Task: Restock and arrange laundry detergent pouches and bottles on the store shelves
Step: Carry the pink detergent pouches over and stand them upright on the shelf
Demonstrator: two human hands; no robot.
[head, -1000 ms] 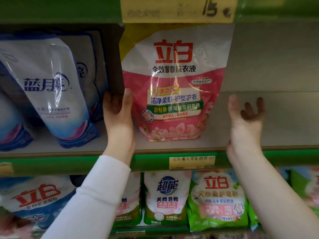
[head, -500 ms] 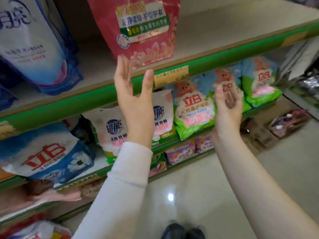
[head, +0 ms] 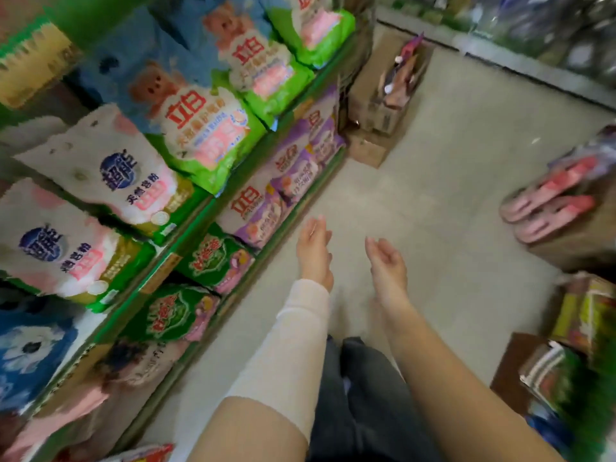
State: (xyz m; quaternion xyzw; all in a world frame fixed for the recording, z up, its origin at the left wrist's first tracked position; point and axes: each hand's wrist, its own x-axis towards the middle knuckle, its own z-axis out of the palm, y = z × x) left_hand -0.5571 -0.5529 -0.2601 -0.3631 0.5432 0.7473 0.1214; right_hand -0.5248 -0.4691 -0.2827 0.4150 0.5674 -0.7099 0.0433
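My left hand (head: 314, 251) and my right hand (head: 386, 263) hang low over the aisle floor, both empty with fingers apart. Neither touches anything. To their left runs the green shelf unit (head: 246, 161), stocked with detergent bags: white and green bags (head: 126, 181), green bags with a bear picture (head: 206, 125), purple bags (head: 286, 175) lower down, and dark green bags (head: 216, 258) near the floor. A cardboard box (head: 386, 95) holding pink pouches stands on the floor at the far end of the shelf unit. The pink pouch on the upper shelf is out of view.
Pale tiled floor (head: 450, 168) opens ahead and to the right. A box with pink slippers (head: 550, 201) sits at the right edge. Colourful packs (head: 573, 348) are stacked at the lower right. Another rack (head: 533, 35) runs along the far side. My dark trousers (head: 360, 395) show below.
Both hands have come away from the pink pouch on the upper shelf and dropped low. The view has swung down and right, towards the floor and the lower shelves.
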